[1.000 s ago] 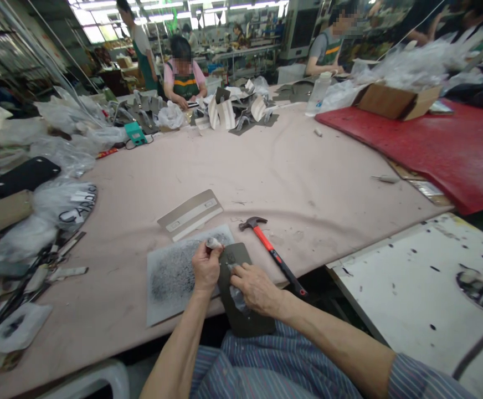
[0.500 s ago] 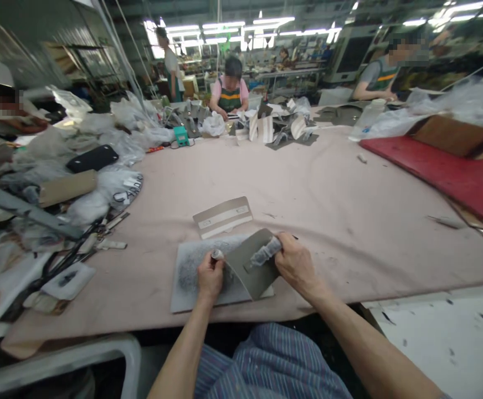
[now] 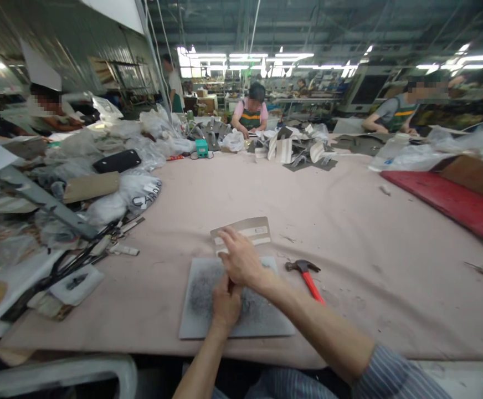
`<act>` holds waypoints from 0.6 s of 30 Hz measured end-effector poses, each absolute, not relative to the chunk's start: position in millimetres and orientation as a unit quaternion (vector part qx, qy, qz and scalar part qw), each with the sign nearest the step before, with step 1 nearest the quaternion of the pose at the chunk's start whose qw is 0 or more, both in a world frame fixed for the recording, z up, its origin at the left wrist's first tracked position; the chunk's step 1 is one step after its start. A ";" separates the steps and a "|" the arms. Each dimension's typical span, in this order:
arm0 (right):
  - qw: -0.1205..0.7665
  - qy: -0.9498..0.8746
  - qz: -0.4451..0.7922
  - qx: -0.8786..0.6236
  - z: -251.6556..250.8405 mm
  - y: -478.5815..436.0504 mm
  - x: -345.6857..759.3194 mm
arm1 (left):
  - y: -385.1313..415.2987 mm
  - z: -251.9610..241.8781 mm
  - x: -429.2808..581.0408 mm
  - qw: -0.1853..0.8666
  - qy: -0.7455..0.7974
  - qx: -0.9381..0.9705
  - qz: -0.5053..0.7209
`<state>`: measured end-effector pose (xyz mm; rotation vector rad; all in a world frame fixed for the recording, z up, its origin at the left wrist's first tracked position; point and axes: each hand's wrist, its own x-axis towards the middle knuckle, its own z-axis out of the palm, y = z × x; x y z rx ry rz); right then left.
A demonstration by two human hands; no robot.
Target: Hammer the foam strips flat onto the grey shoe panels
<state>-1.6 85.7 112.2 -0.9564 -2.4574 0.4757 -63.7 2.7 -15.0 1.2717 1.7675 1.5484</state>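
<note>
Over the grey board (image 3: 200, 324), my left hand (image 3: 227, 305) is closed, and whatever it grips is hidden. My right hand (image 3: 241, 257) reaches across above it, fingers apart, in front of the flat beige piece with white strips (image 3: 260, 228). That piece lies just beyond the board's far edge, partly covered by my right fingers. A claw hammer with a red handle (image 3: 311, 285) rests on the pink cloth to the right of the board.
Plastic bags, a black pad (image 3: 117, 161) and tools crowd the left side. Grey and striped pieces (image 3: 283, 151) are heaped at the far edge beside a teal box (image 3: 201, 148). A red board (image 3: 445, 199) lies at right. Several people are around the table.
The grey panel and plastic-wrapped item have left my right hand, which has moved left over my left hand. The hammer now shows on the cloth. The camera view has shifted.
</note>
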 end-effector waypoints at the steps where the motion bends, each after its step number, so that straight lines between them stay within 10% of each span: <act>1: 0.200 -0.894 0.146 -0.373 105.4 114.5 0.8 | 3.4 -14.9 -63.0 0.252 0.650 0.455 0.554; 12: 0.049 -0.920 0.049 -0.386 83.5 214.8 9.7 | 5.2 -14.5 -63.0 0.292 0.669 0.428 0.532; 18: 0.336 -0.889 0.081 -0.299 104.1 151.4 92.8 | 6.4 -11.9 -66.8 0.294 0.659 0.415 0.554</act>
